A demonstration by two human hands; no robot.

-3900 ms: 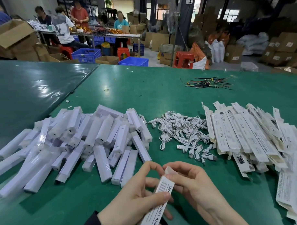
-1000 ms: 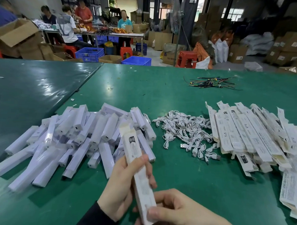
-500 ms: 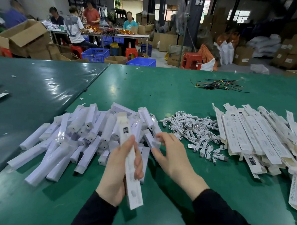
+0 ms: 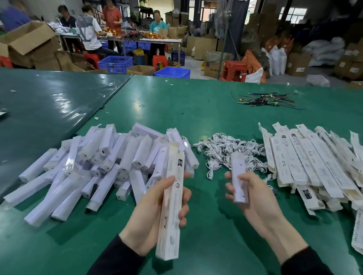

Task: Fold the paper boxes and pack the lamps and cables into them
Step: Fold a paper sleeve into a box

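The folded paper box point(image 4: 170, 207) is held upright above the green table point(image 4: 214, 231) in the grip of the left hand point(image 4: 153, 216), its far end open, while 1 lamp point(image 4: 238, 178) is grasped just beside it by the right hand point(image 4: 252, 197). For clean insertion, the lamp is best aligned with the open mouth and slid in lengthwise. The lamp pile point(image 4: 105, 165) lies beyond the left hand, and the cables point(image 4: 229, 151) and flat boxes point(image 4: 311, 162) lie beyond the right.

print on the paper box point(image 4: 171, 205) is too blurred to read.
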